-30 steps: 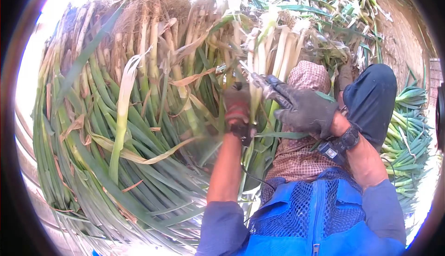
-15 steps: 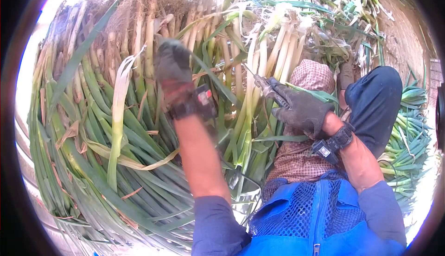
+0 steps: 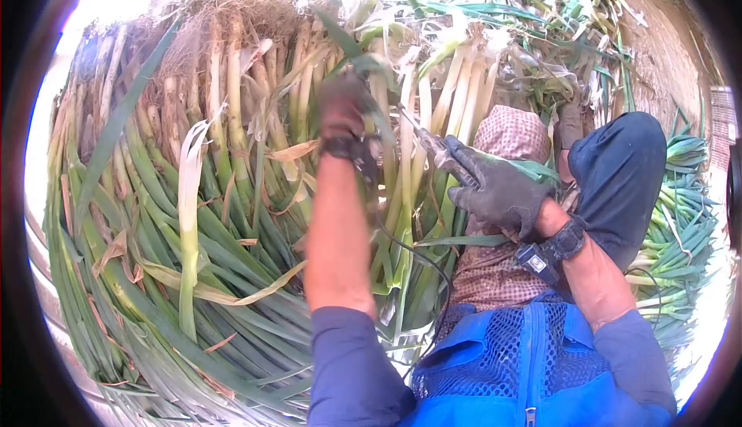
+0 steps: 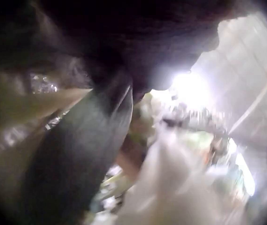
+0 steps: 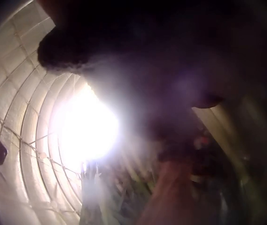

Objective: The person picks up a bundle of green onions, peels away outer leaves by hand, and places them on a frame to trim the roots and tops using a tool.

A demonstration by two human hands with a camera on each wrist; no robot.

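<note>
My gloved left hand (image 3: 342,108), blurred by motion, is over the roots and white stalks in the middle. It grips a broad green leaf (image 4: 82,145), which hangs from the dark glove in the left wrist view. My gloved right hand (image 3: 502,193) holds a grey gun-like tool (image 3: 457,166) with a thin metal nozzle (image 3: 410,120) pointing up and left. Beside that nozzle stand several green onions (image 3: 464,91) with clean white stalks. In the right wrist view the glove is a dark shape that hides the tool.
A large pile of green onions (image 3: 154,218) with earthy roots fills the left side. A loose pale-topped onion (image 3: 189,226) lies across it. Stripped leaves (image 3: 533,10) litter the back. More green onions (image 3: 676,234) lie at the right, beyond a bent knee (image 3: 622,172). A black cable (image 3: 421,257) hangs between the arms.
My left hand went from beside the tool out left over the pile, then came partway back right, a green leaf in its grip. The right hand has stayed nearly in place with the tool.
</note>
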